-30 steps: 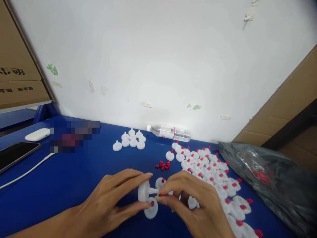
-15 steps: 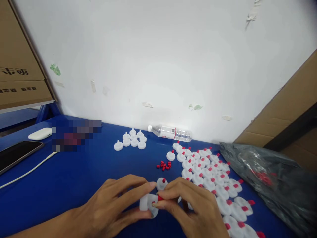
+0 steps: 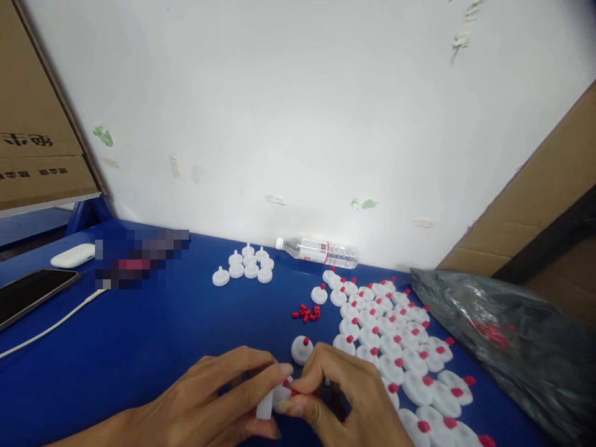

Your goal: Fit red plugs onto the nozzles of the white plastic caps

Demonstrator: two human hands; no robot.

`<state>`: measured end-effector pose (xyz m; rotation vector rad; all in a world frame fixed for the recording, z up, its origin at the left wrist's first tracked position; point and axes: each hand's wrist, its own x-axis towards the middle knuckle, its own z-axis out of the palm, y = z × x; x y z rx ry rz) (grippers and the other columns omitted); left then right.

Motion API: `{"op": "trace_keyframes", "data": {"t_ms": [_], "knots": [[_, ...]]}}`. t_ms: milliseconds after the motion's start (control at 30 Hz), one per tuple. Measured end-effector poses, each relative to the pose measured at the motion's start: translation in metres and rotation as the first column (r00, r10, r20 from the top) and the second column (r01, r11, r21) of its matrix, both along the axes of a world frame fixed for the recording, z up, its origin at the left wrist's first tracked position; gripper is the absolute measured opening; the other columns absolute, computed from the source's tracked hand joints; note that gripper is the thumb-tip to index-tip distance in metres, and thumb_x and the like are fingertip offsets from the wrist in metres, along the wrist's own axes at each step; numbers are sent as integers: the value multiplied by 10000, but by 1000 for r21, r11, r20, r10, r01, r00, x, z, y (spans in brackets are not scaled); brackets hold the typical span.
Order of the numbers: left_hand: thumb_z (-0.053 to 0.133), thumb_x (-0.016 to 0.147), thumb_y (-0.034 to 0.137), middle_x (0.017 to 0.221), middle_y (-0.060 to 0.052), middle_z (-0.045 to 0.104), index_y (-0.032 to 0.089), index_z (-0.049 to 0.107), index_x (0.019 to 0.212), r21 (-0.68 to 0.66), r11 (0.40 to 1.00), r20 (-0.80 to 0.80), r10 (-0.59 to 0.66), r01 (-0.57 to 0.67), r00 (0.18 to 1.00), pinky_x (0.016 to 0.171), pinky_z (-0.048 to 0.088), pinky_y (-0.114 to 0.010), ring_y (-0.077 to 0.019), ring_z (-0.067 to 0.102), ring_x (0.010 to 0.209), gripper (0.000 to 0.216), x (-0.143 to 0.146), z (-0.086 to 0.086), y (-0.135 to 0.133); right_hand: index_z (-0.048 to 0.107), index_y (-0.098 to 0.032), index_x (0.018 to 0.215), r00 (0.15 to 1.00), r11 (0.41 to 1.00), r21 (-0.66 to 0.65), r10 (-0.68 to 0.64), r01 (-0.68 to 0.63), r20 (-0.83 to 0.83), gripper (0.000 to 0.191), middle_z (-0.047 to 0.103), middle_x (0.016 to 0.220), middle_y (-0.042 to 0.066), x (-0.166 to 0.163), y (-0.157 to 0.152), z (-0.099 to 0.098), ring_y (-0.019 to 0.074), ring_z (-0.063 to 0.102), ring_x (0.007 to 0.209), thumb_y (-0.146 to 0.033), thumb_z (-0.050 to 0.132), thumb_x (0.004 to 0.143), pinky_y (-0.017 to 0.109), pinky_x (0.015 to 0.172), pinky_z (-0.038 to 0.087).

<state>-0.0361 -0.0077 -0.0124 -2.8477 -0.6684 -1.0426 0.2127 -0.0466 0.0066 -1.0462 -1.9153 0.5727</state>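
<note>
My left hand is closed around a white plastic disc piece with a spout at the near edge of the blue table. My right hand pinches a small red cap at the tip of that spout. One white piece with a red cap stands just beyond my fingers. To the right lies a spread of several capped white pieces. A small heap of loose red caps sits further back, and several uncapped white pieces stand near the wall.
A clear water bottle lies against the white wall. A dark plastic bag fills the right side. A phone, a white cable and a white case lie at the left. Cardboard boxes flank both sides.
Both hands have drawn nearer to me and lower in view. The white piece has been turned, and my right fingers have pressed the red cap closer onto its spout.
</note>
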Motion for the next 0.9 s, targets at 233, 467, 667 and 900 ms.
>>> {"op": "trace_keyframes", "data": {"t_ms": [233, 467, 667, 900], "knots": [[450, 1145, 365, 1239, -10, 758, 309, 547, 1397, -114, 993, 52, -36, 42, 998, 915, 558, -226, -158, 703, 1113, 276, 15, 15, 9, 658, -237, 955, 981, 973, 227, -92, 52, 170, 105, 702, 848, -12, 7, -1, 9, 134, 695, 754, -311, 657, 1030, 224, 682, 530], [613, 1043, 304, 1218, -3, 711, 325, 605, 1289, -457, 880, 48, 174, -133, 984, 956, 618, -333, -196, 725, 1073, 246, 21, 10, 26, 689, -228, 1243, 903, 909, 406, -253, 99, 348, 233, 775, 1161, 48, 17, 7, 17, 239, 719, 1068, -293, 629, 1028, 377, 935, 574], [621, 1034, 296, 1217, -19, 640, 310, 675, 1196, -432, 892, -3, 149, -136, 989, 988, 598, -380, -215, 667, 1114, 172, 18, 6, 33, 702, -216, 1233, 858, 952, 305, -184, 34, 479, 225, 783, 1089, 47, 17, 9, 10, 257, 726, 1021, -281, 577, 1057, 489, 1032, 509], [667, 1012, 249, 1167, 4, 629, 317, 662, 1220, -497, 860, -37, 118, -121, 992, 947, 585, -328, -187, 671, 1050, 219, 19, 4, 32, 623, -264, 1364, 852, 939, 339, -226, 61, 473, 318, 774, 1192, 36, 13, 5, 15, 251, 730, 1074, -373, 544, 1076, 469, 1046, 519]]}}
